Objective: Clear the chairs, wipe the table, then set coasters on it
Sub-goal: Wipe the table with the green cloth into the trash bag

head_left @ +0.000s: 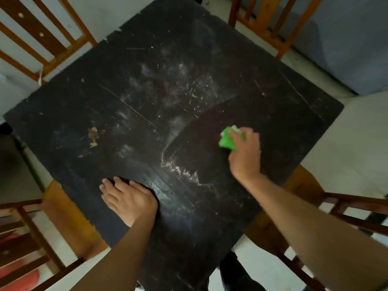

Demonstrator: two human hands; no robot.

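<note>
Head view. Dark square bench, dusty, white smears across middle. Right grip clamped on green cloth, cloth pressed to bench right of centre, at edge of darker cleaner patch. Left grip flat on bench near front edge, fingers straight, holding nothing. Pale crumb line between grips. Wooden chairs around bench, one at each corner.

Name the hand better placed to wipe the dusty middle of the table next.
Right: the right hand grips the green cloth beside the dust; the left hand lies flat on the table, holding nothing.
</note>
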